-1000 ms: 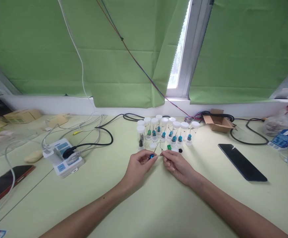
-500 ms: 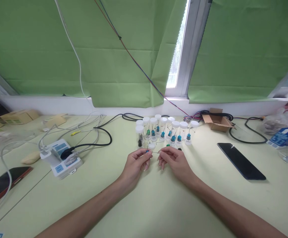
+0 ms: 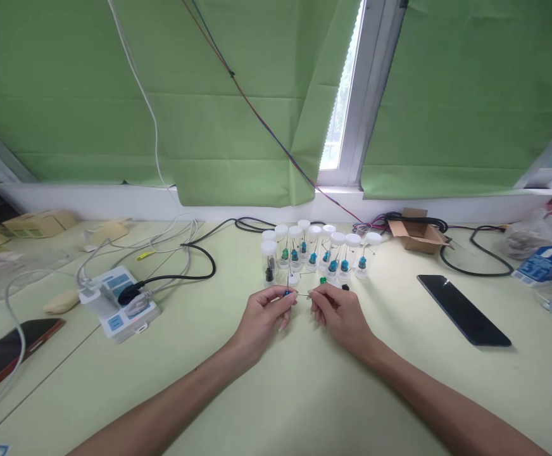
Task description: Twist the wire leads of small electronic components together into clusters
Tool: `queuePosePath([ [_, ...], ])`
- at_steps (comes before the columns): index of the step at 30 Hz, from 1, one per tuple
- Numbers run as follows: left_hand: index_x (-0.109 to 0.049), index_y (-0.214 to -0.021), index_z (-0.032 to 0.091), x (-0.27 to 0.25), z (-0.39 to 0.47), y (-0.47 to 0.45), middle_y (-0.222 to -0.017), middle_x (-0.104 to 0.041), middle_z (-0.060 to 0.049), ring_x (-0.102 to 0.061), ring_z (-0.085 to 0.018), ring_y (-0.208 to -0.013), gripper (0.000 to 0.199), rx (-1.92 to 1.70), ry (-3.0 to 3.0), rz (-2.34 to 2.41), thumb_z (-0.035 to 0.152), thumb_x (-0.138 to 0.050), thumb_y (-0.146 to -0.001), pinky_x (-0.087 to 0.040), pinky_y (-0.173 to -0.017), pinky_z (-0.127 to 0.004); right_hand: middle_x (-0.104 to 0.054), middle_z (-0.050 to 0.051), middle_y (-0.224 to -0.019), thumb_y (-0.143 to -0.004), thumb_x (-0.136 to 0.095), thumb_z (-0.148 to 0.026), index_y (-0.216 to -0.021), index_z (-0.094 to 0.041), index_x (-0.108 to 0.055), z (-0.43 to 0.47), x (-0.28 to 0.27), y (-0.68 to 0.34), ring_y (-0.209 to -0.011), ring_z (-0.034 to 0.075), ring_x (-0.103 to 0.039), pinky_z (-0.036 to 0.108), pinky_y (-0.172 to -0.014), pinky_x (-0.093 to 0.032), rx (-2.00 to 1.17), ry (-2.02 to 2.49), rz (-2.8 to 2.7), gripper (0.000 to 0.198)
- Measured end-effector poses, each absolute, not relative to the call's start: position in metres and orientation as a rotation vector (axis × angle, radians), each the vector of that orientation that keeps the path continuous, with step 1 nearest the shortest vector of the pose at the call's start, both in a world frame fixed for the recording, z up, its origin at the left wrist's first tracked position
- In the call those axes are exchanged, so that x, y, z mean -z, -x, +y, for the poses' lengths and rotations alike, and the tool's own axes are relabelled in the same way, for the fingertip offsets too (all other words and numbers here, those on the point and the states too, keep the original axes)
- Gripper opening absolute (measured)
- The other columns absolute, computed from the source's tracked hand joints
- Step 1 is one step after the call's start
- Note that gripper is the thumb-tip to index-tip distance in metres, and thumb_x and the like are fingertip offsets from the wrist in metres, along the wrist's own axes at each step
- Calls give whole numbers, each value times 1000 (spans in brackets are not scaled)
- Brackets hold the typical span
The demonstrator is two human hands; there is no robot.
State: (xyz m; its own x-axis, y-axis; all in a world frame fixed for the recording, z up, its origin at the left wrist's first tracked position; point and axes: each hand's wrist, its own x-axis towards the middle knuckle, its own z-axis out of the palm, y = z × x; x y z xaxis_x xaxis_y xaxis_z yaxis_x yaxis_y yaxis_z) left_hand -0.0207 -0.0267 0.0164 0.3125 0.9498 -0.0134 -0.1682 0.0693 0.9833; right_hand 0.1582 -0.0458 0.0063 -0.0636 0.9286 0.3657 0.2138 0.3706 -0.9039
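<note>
My left hand (image 3: 261,320) is closed in a pinch around a small blue piece (image 3: 287,293) with a thin wire standing up from it. A thin metal rod (image 3: 303,295) spans the gap between both sets of fingertips. My right hand (image 3: 345,313) pinches the rod's right end; whether the rod joins the blue piece is hidden by the left fingers. Just behind the hands are a white cap (image 3: 294,278), a small green piece (image 3: 323,280) and a small black piece (image 3: 345,287). Several clear vials with white lids (image 3: 313,247) stand farther back, holding blue, green or dark pieces with wires.
A dark phone (image 3: 463,310) lies to the right, and another phone (image 3: 17,348) at the left edge. A power strip (image 3: 136,320) with plugs and cables sits left. An open cardboard box (image 3: 421,242) with black cable stands near the wall.
Both hands have shifted slightly right and down. My right fingertips are a little farther from the left ones, and more of the metal rod shows between them.
</note>
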Motion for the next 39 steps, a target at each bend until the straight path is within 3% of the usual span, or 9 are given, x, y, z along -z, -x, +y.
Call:
queuePosePath([
  [9, -71, -88, 16, -18, -27, 20, -55, -53, 3, -45, -10, -51, 21, -1039, -1355, 908, 34, -72, -79, -38, -57, -25, -51, -2, -53, -93, -53, -47, -66, -21, -54, -46, -9, -159, -44, 11, -48, 25, -46, -39, -917, 1065, -1492, 37],
  [17, -73, -87, 17, -16, -27, 20, -61, -57, 1, -48, -11, -53, 21, -1057, -1469, 918, 35, -71, -78, -41, -56, -26, -42, -7, -40, -82, -62, -56, -63, -19, -53, -41, -8, -156, -30, 8, -40, 21, -32, -27, -1332, 999, -1222, 43],
  [25, -70, -82, 16, -16, -26, 21, -62, -55, 1, -47, -11, -53, 17, -1039, -1491, 903, 34, -70, -80, -41, -54, -26, -38, -9, -39, -70, -74, -49, -60, -17, -53, -44, -15, -153, -32, 6, -37, 19, -31, -21, -1683, 998, -880, 40],
  [33, -70, -78, 16, -16, -25, 19, -55, -52, 3, -42, -10, -51, 19, -1038, -1328, 949, 35, -72, -77, -37, -53, -24, -45, -7, -44, -76, -66, -62, -67, -16, -57, -41, -6, -151, -36, 7, -43, 19, -33, -28, -1606, 977, -1018, 48],
  [39, -70, -78, 16, -13, -22, 22, -56, -51, 3, -41, -9, -51, 21, -1027, -1235, 923, 36, -73, -77, -34, -52, -23, -53, -4, -51, -85, -56, -60, -77, -19, -59, -41, 0, -150, -38, 11, -50, 22, -37, -38, -1245, 1108, -1310, 41],
])
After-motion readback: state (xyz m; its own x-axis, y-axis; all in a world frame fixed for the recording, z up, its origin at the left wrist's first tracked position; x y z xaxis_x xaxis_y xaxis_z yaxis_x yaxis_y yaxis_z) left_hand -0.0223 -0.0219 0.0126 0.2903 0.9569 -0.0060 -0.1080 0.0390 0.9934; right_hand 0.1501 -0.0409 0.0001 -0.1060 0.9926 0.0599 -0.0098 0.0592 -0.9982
